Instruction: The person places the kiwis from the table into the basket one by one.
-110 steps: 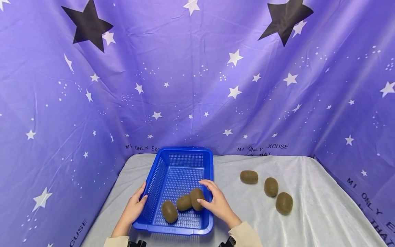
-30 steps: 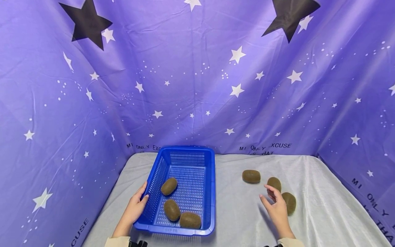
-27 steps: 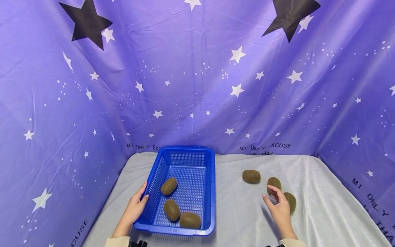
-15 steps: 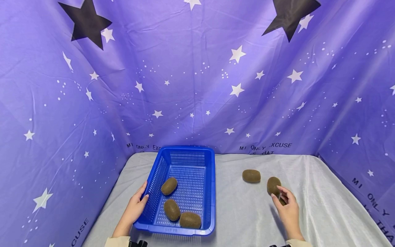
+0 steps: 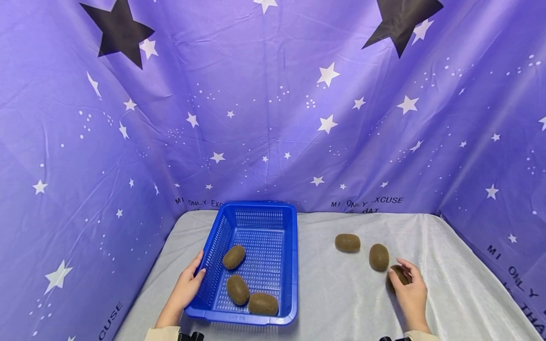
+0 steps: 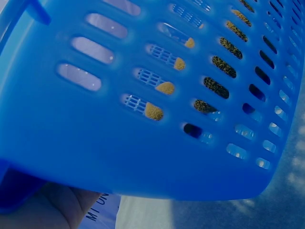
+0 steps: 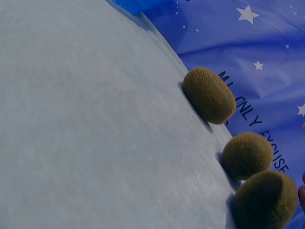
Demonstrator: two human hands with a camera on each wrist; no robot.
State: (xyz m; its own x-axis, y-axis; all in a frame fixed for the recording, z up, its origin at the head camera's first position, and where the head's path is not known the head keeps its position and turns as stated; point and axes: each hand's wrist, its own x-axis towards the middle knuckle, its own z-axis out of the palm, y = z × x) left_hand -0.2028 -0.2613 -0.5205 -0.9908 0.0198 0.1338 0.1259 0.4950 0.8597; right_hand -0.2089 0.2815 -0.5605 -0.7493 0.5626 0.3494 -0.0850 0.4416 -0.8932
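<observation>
My left hand (image 5: 184,286) holds the left rim of a blue plastic basket (image 5: 294,265) in the head view; in the left wrist view the slotted wall (image 6: 119,157) hides most of that hand. Three brown kiwis lie inside: one kiwi (image 5: 234,257) farther back, another kiwi (image 5: 237,290) nearer and a third kiwi (image 5: 263,304) by the front wall. At the right, my right hand (image 5: 411,291) is around the nearest loose kiwi (image 5: 397,278), thumb on its left and fingers beyond it. In the right wrist view, fingertips (image 7: 301,195) show beside that kiwi (image 7: 259,202), which rests on the cloth.
Two more kiwis lie on the pale cloth (image 5: 328,293): a middle kiwi (image 5: 378,257) close to the right hand and a far kiwi (image 5: 347,242) lying sideways. A purple star-printed curtain (image 5: 273,118) encloses the table at the back and sides.
My right hand has left the basket and moved right, past the middle kiwi to the nearest one. The kiwis inside the basket have shifted apart. My left hand stays at the rim.
</observation>
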